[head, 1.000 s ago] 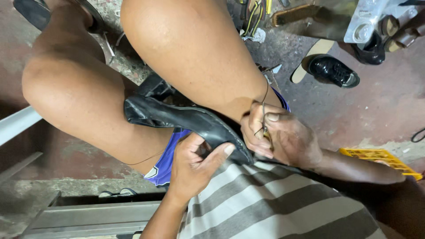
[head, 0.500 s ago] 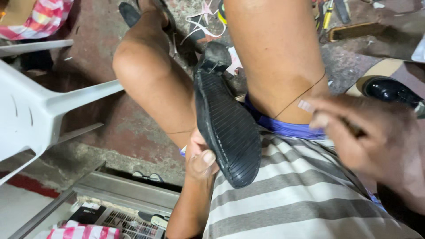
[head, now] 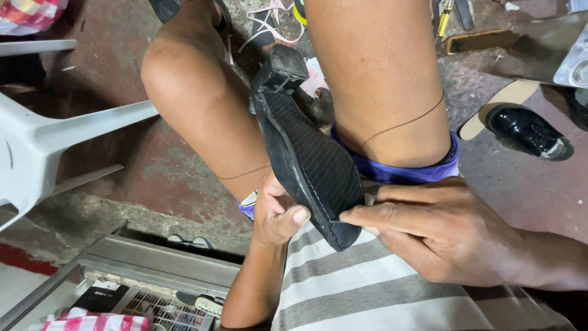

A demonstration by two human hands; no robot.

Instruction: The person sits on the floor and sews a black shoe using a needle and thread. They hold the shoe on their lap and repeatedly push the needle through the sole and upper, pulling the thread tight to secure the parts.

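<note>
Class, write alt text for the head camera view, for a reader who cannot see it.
A seated person holds a black shoe sole-up between bare knees, left hand gripping its edge, right hand pinching the toe rim. A thin thread crosses one thigh. Another black shoe lies on the floor; a white chair stands nearby.

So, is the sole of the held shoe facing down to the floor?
No, the ribbed sole of the shoe faces up toward the camera, between both hands.
</note>
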